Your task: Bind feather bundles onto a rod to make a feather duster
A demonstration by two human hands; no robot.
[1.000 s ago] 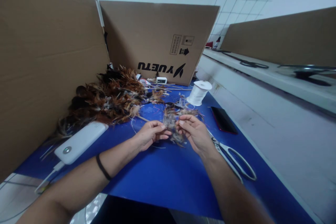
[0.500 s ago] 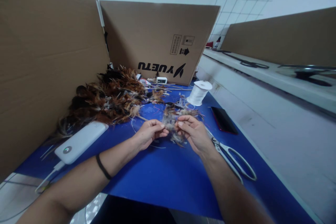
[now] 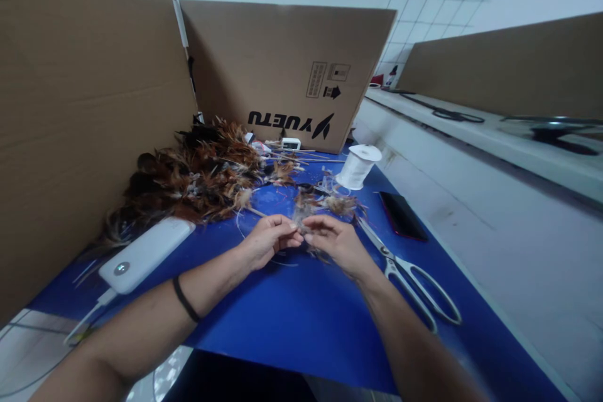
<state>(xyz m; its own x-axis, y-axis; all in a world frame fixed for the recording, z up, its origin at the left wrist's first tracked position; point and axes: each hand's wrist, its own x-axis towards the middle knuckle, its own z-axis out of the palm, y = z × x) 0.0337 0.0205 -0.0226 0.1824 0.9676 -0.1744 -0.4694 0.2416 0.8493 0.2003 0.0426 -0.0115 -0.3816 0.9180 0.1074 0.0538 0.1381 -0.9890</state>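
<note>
My left hand [image 3: 271,240] is closed in a pinch on a small greyish feather [image 3: 300,217], whose fluffy part stands up past the fingertips. Right beside it, my right hand [image 3: 335,242] has its thumb and fingers pinched close to the left fingertips; whatever lies between them is too small to make out. Behind the hands lies a loose bunch of grey and brown feathers [image 3: 342,204]. Open-handled scissors [image 3: 389,254] rest to the right of my right hand, partly behind the forearm.
A large heap of brown feathers [image 3: 202,169] fills the left back. Near it lies a white power bank [image 3: 146,254] with a cable. A white spool [image 3: 358,166] and a dark phone [image 3: 402,216] are at right. Cardboard panels [image 3: 282,63] stand behind and left of the blue table [image 3: 282,326].
My right hand has moved left, so its fingertips now come up against those of my left hand. More of the scissors shows. The left hand has hardly moved.
</note>
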